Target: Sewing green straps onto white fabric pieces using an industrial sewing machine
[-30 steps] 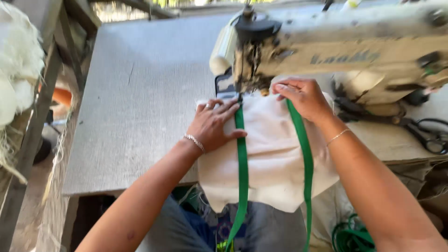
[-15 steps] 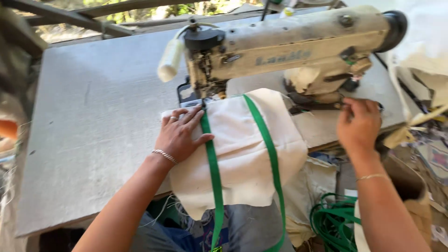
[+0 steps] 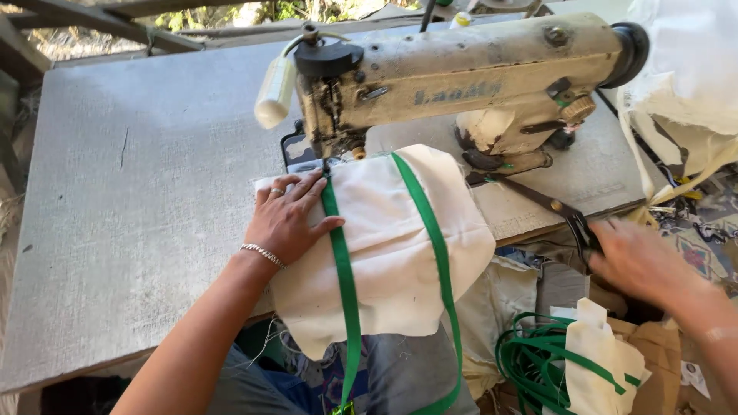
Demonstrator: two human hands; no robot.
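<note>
Left hand (image 3: pixel 290 221) lies flat at frame centre-left, fingers (image 3: pixel 306 187) spread, pressing the cream cloth piece with two green straps (image 3: pixel 384 246) onto the grey worktop (image 3: pixel 138 192). Cloth sits mid-frame, its top edge under the needle of the worn beige sewing machine (image 3: pixel 461 73), lower part hanging over the worktop edge. Right hand (image 3: pixel 638 261) is blurred at right of frame, touching black scissors (image 3: pixel 565 215) at the worktop edge; finger state cannot be told. Coil of green strap (image 3: pixel 530 361) lies lower right.
</note>
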